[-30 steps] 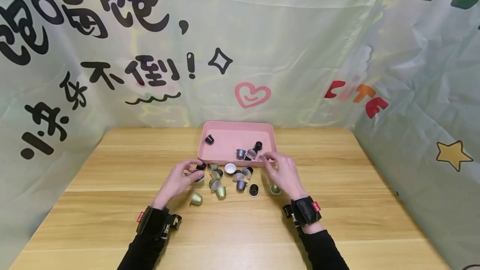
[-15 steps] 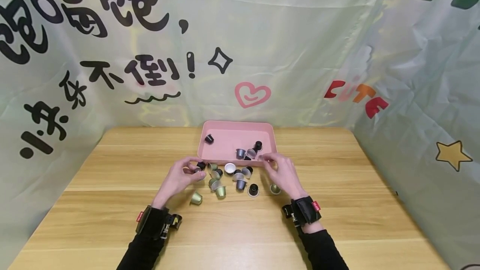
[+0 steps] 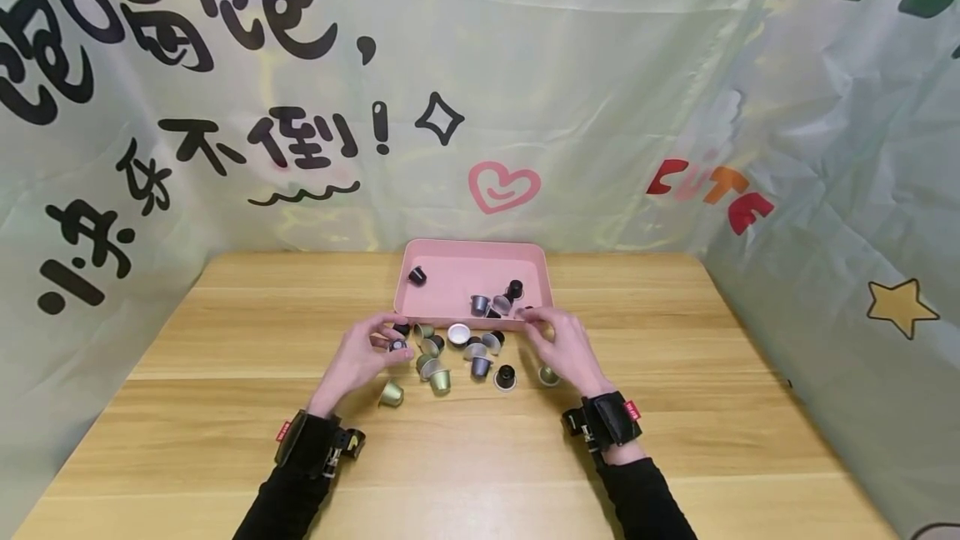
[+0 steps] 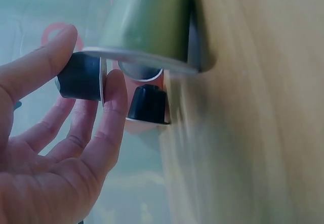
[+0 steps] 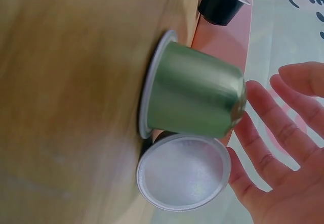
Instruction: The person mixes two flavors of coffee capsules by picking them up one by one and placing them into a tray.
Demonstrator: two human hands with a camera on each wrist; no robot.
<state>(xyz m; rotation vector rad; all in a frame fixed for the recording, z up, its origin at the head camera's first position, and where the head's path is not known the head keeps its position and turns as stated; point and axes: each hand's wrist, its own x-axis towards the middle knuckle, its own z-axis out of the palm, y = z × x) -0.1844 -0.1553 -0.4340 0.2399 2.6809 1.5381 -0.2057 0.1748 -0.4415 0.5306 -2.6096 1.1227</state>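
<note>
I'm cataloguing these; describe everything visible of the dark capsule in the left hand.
The capsule is a smooth, dark, tapered cup with a thin pale rim that appears to face down. The left hand pinches it above the table, near the front left corner of the pink tray. It looks like plastic or metal; I cannot tell which.

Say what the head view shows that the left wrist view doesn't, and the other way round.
Only the head view: the right hand, its black sleeve and the gold star on the backdrop.
Only the left wrist view: a close side profile of the held dark capsule, with digits against both ends.
Both: the left hand, that same capsule, a green capsule and the wooden table.
</note>
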